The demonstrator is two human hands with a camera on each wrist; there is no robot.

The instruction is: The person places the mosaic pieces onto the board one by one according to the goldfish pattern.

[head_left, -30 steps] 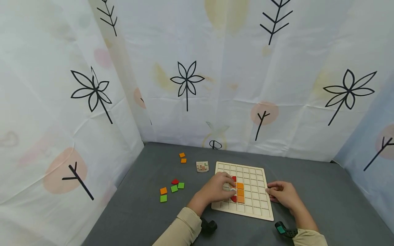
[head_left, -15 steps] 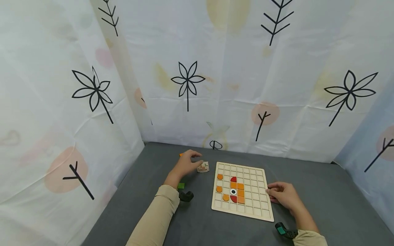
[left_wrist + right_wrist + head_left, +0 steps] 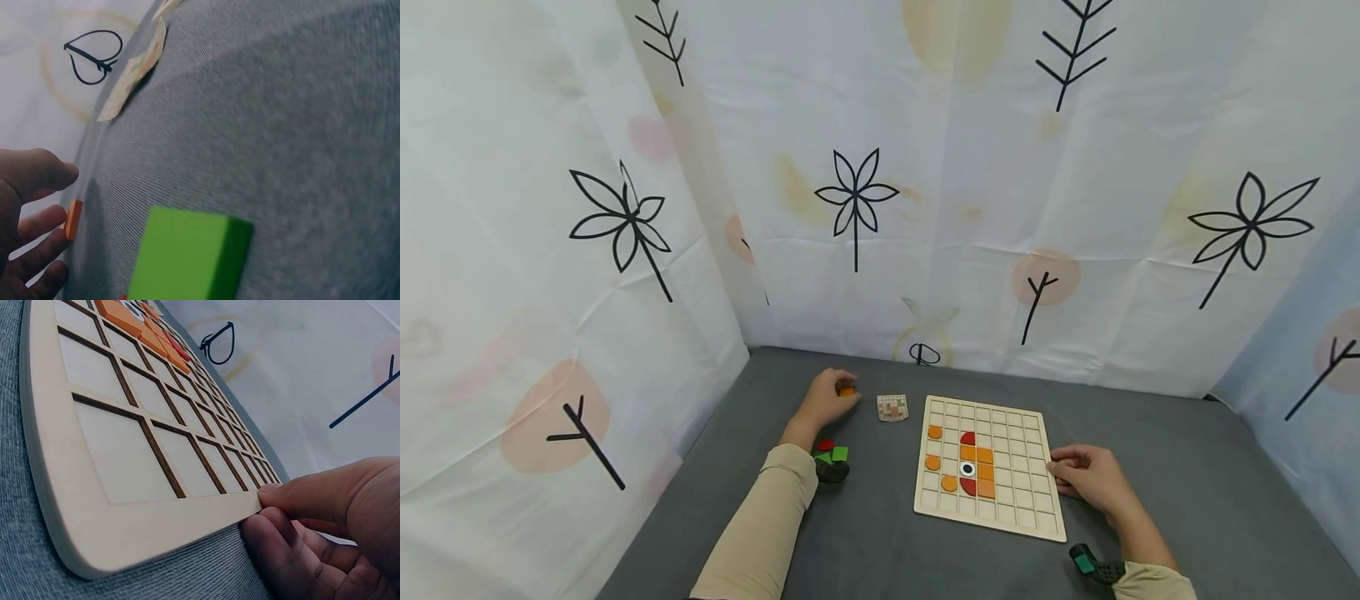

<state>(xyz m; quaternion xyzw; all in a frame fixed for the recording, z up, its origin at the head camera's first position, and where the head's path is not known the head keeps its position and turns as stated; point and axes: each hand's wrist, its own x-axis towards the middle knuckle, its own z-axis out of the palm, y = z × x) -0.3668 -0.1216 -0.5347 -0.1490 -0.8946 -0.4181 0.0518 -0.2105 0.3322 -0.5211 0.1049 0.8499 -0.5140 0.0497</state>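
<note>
My right hand (image 3: 1090, 477) pinches the right edge of a pale wooden grid board (image 3: 1022, 467). In the right wrist view its thumb (image 3: 281, 492) lies on the board's rim, with curled fingers at the side below. At the far left of the table, my left hand (image 3: 827, 398) is over a small orange tile (image 3: 847, 391). The left wrist view has this orange tile (image 3: 74, 220) right at the fingertips, the thumb (image 3: 56, 172) apart from it. On the board sit several orange square tiles (image 3: 986, 472), orange discs (image 3: 935, 432), red rounded pieces (image 3: 967, 438) and an eye piece (image 3: 967, 469).
A small printed pattern card (image 3: 892, 407) lies between the left hand and the board. Green tiles (image 3: 840, 454) and a red piece (image 3: 825, 445) lie near the left wrist, partly covered by its camera (image 3: 832, 472). A patterned curtain (image 3: 970, 317) stands behind the grey table (image 3: 880, 550).
My left hand has left the board, uncovering its pieces, and moved left past the pattern card to the orange tile. The right hand stays at the board's edge.
</note>
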